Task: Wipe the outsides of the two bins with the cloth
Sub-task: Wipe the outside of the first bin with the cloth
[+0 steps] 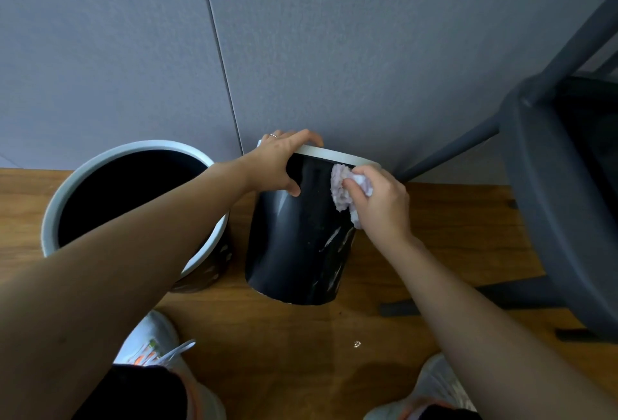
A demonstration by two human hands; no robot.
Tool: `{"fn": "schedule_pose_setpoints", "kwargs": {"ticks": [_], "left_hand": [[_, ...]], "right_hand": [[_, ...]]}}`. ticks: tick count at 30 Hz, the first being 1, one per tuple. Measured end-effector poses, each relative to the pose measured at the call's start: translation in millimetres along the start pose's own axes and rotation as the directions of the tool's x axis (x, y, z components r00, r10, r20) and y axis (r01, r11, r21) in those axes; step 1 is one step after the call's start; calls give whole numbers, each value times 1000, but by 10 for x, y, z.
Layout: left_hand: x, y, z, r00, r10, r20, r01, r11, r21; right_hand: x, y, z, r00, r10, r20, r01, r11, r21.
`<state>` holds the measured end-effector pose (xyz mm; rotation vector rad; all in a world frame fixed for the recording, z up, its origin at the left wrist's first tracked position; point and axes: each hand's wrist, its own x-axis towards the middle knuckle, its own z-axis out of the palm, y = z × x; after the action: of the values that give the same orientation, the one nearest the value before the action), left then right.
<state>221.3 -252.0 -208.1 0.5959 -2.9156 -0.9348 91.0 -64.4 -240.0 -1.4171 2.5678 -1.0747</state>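
Observation:
Two black bins with pale rims stand on the wooden floor by a grey wall. The right bin (pixel 294 245) is tipped away from me, its glossy side facing up. My left hand (pixel 281 165) grips its rim, fingers over the top edge and thumb on the side. My right hand (pixel 381 202) holds a crumpled pale lilac cloth (pixel 341 190) and presses it against the bin's upper side, just under the rim. The left bin (pixel 100 185) stands upright with its dark inside showing, partly hidden by my left forearm.
A dark grey chair (pixel 548 185) stands close on the right, one leg reaching the wall behind the right bin. My two pale sneakers (pixel 150 349) are at the bottom. A small bit of debris (pixel 357 344) lies on the floor.

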Motion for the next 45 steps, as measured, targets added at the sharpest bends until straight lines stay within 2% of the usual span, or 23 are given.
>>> {"fn": "schedule_pose_setpoints", "kwargs": {"ticks": [4, 8, 12, 14, 19, 22, 26, 34, 37, 42, 45], "left_hand": [[49, -10, -20, 999, 19, 27, -22, 994, 110], [99, 16, 1, 999, 34, 7, -34, 981, 191], [106, 23, 42, 1000, -15, -9, 17, 974, 227], [93, 7, 28, 999, -51, -5, 50, 975, 215], [57, 20, -16, 999, -45, 23, 41, 988, 150], [40, 51, -30, 999, -27, 45, 21, 991, 135], [28, 49, -68, 997, -25, 70, 17, 994, 111], [24, 25, -59, 997, -23, 75, 19, 998, 53], [34, 20, -76, 997, -23, 78, 17, 997, 78], [83, 106, 8, 999, 28, 30, -34, 972, 231], [105, 119, 44, 999, 14, 45, -24, 968, 249]], "right_hand": [[-21, -4, 25, 996, -46, 76, 51, 996, -71], [-198, -27, 100, 969, -156, 192, 176, 980, -93], [-396, 22, 123, 943, -187, 275, 224, 969, -107], [-364, 32, 103, 949, -173, 264, 203, 975, -93], [-64, -53, 59, 989, -93, 112, 102, 992, -79], [78, -130, 45, 989, -136, 67, 142, 985, -101], [132, -107, -27, 972, -223, 77, 230, 968, -100], [160, 5, -96, 971, -233, 55, 237, 969, -74], [177, 3, -93, 972, -228, 63, 232, 970, -74], [172, -16, -60, 975, -212, 64, 217, 973, -81], [157, -16, -48, 978, -197, 75, 204, 974, -96]]}}
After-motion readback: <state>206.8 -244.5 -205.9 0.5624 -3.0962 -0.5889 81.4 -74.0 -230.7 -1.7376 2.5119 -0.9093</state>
